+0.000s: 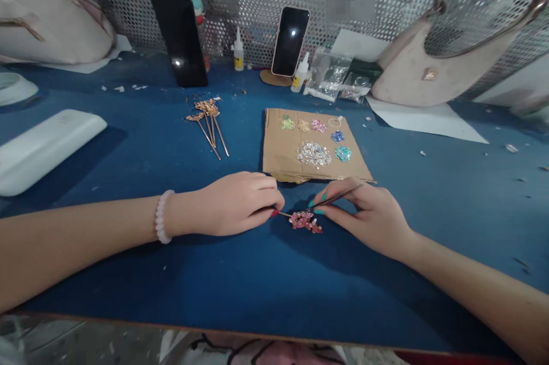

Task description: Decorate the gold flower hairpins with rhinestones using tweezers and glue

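Note:
My left hand, with a beaded bracelet at the wrist, pinches the thin metal stem of a hairpin. Pink stones cover the hairpin's flower-shaped head, which points to the right just above the blue table. In my right hand is a pair of tweezers, its tip at the upper edge of the pink head. Whether the tips grip anything is too small to tell. Right behind both hands lies a cardboard piece with small piles of coloured stones, silvery ones being the largest pile.
Several gold hairpins lie at the back left. Two phones stand along the mesh wall, beside glue bottles and plastic bags. A white case is at the left, a handbag at the back right.

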Demonstrator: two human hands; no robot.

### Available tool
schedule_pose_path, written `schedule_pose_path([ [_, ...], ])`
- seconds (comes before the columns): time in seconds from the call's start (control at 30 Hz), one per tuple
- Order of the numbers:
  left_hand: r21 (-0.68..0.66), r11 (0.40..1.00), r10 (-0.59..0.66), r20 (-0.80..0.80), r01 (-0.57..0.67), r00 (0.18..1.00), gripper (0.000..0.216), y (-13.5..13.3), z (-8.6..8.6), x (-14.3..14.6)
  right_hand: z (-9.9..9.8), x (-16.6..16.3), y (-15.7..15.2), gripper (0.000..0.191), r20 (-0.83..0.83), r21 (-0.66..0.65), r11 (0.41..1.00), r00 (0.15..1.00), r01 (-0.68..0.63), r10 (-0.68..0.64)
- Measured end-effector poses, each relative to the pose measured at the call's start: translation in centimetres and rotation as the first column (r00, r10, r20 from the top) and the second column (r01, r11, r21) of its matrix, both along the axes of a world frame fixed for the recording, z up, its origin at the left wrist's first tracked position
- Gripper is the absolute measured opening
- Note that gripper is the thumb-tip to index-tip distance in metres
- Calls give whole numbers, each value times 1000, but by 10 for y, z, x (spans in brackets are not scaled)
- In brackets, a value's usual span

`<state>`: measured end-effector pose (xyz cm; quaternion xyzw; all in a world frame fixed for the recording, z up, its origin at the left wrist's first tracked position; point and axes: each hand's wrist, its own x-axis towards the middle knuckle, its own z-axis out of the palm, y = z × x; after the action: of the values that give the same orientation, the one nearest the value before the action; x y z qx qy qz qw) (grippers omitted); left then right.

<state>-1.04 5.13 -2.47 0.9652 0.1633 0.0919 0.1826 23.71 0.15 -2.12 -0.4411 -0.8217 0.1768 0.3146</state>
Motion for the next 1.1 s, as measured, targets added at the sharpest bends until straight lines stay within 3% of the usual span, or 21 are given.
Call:
schedule_pose_path([
  [1.1, 11, 1000, -7, 22, 7, 1000, 14, 2, -3, -1, 1, -1, 1, 3, -45, -47, 999, 999, -9, 7],
])
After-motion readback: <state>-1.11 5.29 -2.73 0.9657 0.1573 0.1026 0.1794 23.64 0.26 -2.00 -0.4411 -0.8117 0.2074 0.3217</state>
